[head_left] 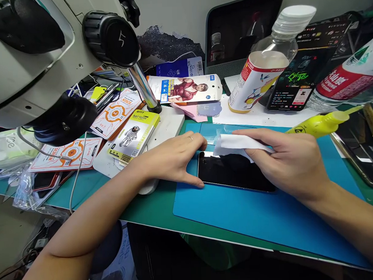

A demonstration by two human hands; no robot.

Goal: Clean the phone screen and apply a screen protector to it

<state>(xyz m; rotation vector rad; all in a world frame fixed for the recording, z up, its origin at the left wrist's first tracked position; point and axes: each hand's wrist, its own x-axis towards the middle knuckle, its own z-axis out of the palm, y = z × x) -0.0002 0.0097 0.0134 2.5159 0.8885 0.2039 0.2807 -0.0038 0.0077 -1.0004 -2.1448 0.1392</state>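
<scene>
Your left hand (pixel 181 156) bears a slim, pale, metallic band ring (pixel 190 138). Your right hand (pixel 293 163), to the ring's right, is bare, as are both forearms (pixel 121 195). Below the ring, black cloth (pixel 163 259) covers your lap.

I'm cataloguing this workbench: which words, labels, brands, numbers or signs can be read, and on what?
"BATTERY": yellow-and-white rectangular box with an astronaut picture.
"SCREEN": upper white-and-orange flat cardboard box.
"山泉", "SPRING": clear plastic bottle with a red label.
Black triangular sign: bright yellow plastic bottle with a thin spout.
Too small or blurred: other print, including on the blue-and-white cardboard package and the upright black phone's lit screen.
</scene>
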